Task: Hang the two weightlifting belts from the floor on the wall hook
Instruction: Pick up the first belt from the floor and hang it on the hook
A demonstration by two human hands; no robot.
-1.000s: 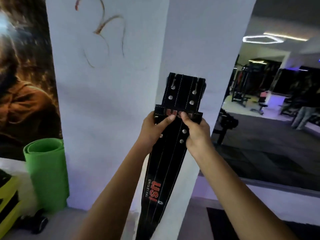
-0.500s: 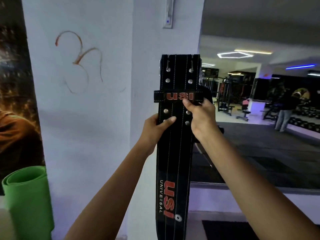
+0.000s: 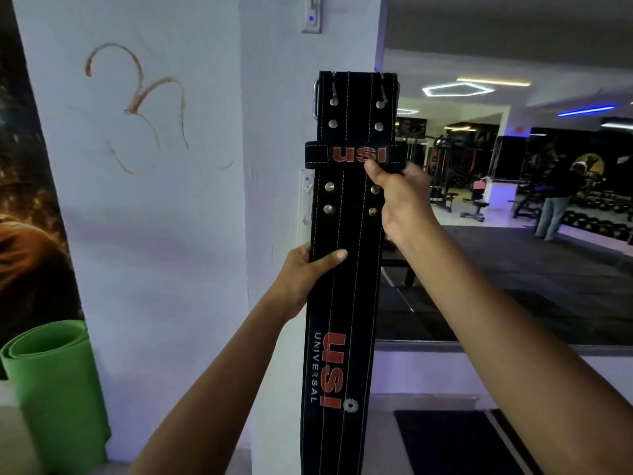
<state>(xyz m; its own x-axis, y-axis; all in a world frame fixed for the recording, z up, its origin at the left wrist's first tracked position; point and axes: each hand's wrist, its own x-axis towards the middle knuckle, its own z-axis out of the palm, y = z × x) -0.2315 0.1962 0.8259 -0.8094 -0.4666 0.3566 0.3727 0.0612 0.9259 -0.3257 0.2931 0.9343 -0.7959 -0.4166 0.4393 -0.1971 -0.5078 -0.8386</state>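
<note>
A black weightlifting belt (image 3: 346, 303) with red USI lettering hangs upright in front of the white pillar corner, its metal buckle at the top. My left hand (image 3: 310, 270) grips its left edge at mid height. Higher up, my right hand (image 3: 399, 200) holds the right edge, thumb against the keeper loop with the red logo. A white hook plate (image 3: 306, 200) shows on the pillar just behind the belt's left edge; the hooks themselves are mostly hidden. I see only one belt.
A rolled green mat (image 3: 51, 382) stands at lower left against the white wall (image 3: 154, 217). A large mirror (image 3: 513, 252) on the right reflects gym machines and a person. A small white device (image 3: 311, 15) is mounted high on the pillar.
Both hands have raised the belt and turned it from tilted to upright. My right hand slid up to the keeper loop while my left hand stayed lower on the left edge.
</note>
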